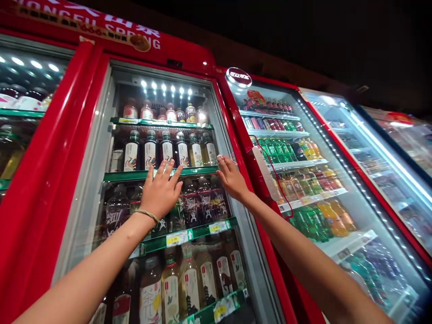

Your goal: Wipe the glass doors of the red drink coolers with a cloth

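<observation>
My left hand point(162, 186) is spread flat, palm forward, against or just before the glass door point(126, 105) of a red drinks fridge; whether it touches cannot be told. A thin band point(147, 214) circles that wrist. My right hand point(232, 178) is at the door's right edge, fingers bent and pressed together. A small whitish bit shows by its fingertips, too small to name. Behind the glass, dark bottles with white labels point(150, 150) line the shelf above my left hand. Purple-labelled bottles point(191, 202) stand on the shelf below, partly hidden by that hand.
To the right stands another fridge with green soda bottles point(275, 150) and orange bottles point(332, 213). A white strip point(265, 173) with a red cord point(275, 173) hangs on its left side. Farther right are more lit fridges point(374, 157). A red frame point(72, 180) borders the left.
</observation>
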A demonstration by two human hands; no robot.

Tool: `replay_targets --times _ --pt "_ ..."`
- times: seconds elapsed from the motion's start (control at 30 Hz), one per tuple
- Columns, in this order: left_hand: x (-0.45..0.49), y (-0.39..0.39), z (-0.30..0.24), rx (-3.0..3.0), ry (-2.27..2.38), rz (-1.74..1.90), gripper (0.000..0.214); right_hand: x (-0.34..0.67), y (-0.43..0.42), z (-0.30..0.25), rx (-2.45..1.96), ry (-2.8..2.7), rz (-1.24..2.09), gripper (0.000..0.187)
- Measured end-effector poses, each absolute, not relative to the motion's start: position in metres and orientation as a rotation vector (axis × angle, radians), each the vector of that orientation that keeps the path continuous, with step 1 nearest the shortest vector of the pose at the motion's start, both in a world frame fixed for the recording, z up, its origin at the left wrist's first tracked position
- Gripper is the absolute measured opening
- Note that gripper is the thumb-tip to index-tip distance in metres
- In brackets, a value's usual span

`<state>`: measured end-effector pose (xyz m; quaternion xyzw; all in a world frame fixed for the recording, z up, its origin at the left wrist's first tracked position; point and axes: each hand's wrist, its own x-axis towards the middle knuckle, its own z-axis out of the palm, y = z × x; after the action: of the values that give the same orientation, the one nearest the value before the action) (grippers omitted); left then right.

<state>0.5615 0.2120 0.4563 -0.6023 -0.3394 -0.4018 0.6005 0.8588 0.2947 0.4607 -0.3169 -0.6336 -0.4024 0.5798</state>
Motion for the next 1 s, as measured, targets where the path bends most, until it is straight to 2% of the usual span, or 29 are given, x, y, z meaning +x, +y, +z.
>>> replay_targets --times 0.23,0.43,0.63,0.83,1.0 --pt "0.562 0.203 0.46 -1.447 -0.844 -0.914 0.054 0.84 0.291 0.464 -0.741 -1.4 -0.852 0.064" --pt "0.523 0.182 0.465 -1.454 -0.869 -0.825 0.053 0.809 0.276 0.447 -0.534 -1.703 -1.034 0.06" --pt "0.477 0.167 0.464 -1.335 -0.984 -0.859 0.053 0.766 0.267 0.471 -0.592 -1.516 -0.888 0.057" --pt "0.45 0.163 0.458 -1.316 -1.025 -0.856 0.055 0.708 0.244 0.444 -0.421 -1.752 -1.093 0.057" --pt "0.445 0.167 0.449 -1.308 -1.058 -0.911 0.057 0.689 0.239 0.466 -0.541 -1.614 -0.955 0.057"
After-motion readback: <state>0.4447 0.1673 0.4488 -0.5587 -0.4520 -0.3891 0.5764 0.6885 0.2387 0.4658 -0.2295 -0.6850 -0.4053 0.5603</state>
